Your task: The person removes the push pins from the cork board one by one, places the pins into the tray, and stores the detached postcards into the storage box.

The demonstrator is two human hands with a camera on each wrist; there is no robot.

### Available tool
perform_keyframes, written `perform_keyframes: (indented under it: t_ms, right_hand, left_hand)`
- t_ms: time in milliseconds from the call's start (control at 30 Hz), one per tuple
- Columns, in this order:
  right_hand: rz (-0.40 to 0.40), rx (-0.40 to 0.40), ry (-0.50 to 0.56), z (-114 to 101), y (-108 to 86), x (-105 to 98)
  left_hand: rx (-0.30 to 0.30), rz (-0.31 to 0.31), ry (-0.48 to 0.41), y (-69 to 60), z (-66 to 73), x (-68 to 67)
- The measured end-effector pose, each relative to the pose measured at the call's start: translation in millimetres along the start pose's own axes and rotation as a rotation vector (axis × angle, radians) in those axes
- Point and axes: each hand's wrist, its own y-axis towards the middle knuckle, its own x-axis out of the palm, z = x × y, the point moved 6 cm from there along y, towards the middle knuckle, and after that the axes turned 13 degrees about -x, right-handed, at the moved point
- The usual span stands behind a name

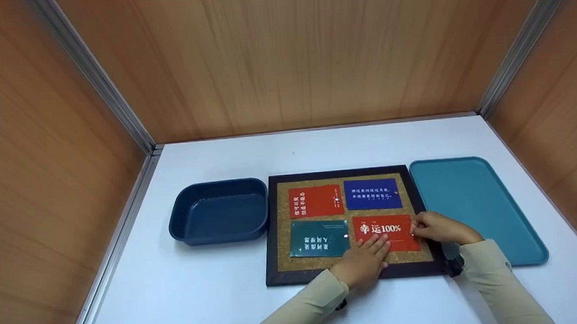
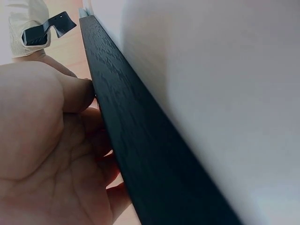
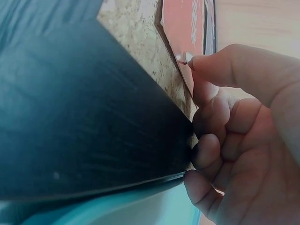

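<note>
A dark-framed cork board (image 1: 284,263) holds four cards. On the lower right red card (image 1: 401,243) my left hand (image 1: 362,266) rests with fingers extended. At that card's right edge is my right hand (image 1: 437,227). The right wrist view shows my right hand (image 3: 248,122) pinching a small pale pushpin (image 3: 189,57) between thumb and index finger against the red card (image 3: 178,28). Beside the black frame edge (image 2: 136,122), the palm of my left hand (image 2: 47,136) shows in the left wrist view; its fingertips are hidden.
A dark blue tub (image 1: 219,212) stands left of the board. To the right lies a teal tray (image 1: 478,206). A red card (image 1: 315,201), a blue card (image 1: 373,202) and a green card (image 1: 318,249) are on the cork. Wooden panels (image 1: 293,58) enclose the white table (image 1: 201,295).
</note>
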Motion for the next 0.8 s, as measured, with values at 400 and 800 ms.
perform_keyframes:
  t_ms: [400,800]
  right_hand:
    - [0.001,-0.002,-0.011,-3.6,-0.4,0.3]
    - [-0.029,0.022,0.01,-1.8,-2.4,-0.8]
  left_hand:
    - [-0.004,-0.017,-0.007,1.0,0.6,1.2]
    - [0.005,0.003,0.023,-1.2,-0.3,0.1]
